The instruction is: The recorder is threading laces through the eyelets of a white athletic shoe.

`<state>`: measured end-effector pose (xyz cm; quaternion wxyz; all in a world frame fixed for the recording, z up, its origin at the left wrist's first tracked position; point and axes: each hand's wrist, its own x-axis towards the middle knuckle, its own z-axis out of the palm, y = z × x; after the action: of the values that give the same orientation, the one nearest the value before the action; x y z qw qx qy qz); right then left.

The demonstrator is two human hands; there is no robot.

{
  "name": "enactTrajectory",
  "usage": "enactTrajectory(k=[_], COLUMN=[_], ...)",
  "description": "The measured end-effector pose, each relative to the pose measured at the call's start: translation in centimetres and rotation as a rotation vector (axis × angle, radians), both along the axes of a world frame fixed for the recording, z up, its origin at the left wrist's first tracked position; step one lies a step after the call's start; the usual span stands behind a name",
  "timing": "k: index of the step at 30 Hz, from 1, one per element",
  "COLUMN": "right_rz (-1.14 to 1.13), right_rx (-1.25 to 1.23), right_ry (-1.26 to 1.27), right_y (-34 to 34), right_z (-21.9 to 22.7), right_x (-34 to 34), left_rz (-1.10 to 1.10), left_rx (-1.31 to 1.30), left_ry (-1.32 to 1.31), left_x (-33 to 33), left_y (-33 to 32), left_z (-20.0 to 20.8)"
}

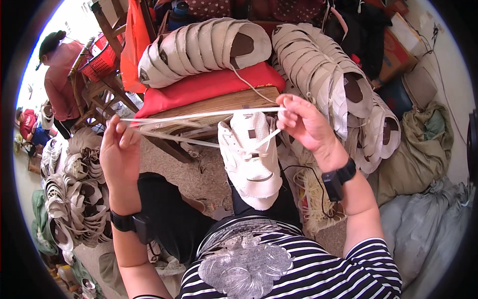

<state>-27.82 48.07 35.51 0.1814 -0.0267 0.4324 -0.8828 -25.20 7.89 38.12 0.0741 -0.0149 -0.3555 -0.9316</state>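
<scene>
A white shoe upper (pixel 251 174) rests on my right thigh, its toe pointing toward me. From its eyelets a white shoelace (pixel 199 115) runs out to both sides and is stretched taut between my hands. My left hand (pixel 121 144) is closed on the lace at the left, fingers curled. My right hand (pixel 308 124) pinches the lace between thumb and fingers, to the right of the upper and above it. Both hands are raised off the upper.
Nested shoe uppers (pixel 204 50) lie on a red cushion (pixel 219 89) over a wooden bench (pixel 219 107). More stacks (pixel 323 70) stand right, others (pixel 79 194) on the left floor. Loose laces (pixel 316 199) hang near my right knee. Sacks (pixel 418 149) line the right; another person (pixel 62 84) stands far left.
</scene>
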Motion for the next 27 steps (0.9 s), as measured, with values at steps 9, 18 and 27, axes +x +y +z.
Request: enactTrajectory(k=[9, 18, 27], right_rz=[-0.112, -0.85, -0.943], right_rx=[0.045, 0.068, 0.644], right_ry=[-0.163, -0.231, -0.256], right_y=[4.3, 26.5, 22.7], right_z=[-1.1, 0.0, -4.7], right_x=[4.0, 5.1, 9.9], left_rz=[0.028, 0.552, 0.279], left_rx=[0.456, 0.086, -0.924], left_ry=[-0.61, -0.315, -0.311], left_x=[-1.4, 2.0, 1.4], left_y=[-12.0, -34.6, -3.6], left_z=[-9.1, -10.8, -6.0])
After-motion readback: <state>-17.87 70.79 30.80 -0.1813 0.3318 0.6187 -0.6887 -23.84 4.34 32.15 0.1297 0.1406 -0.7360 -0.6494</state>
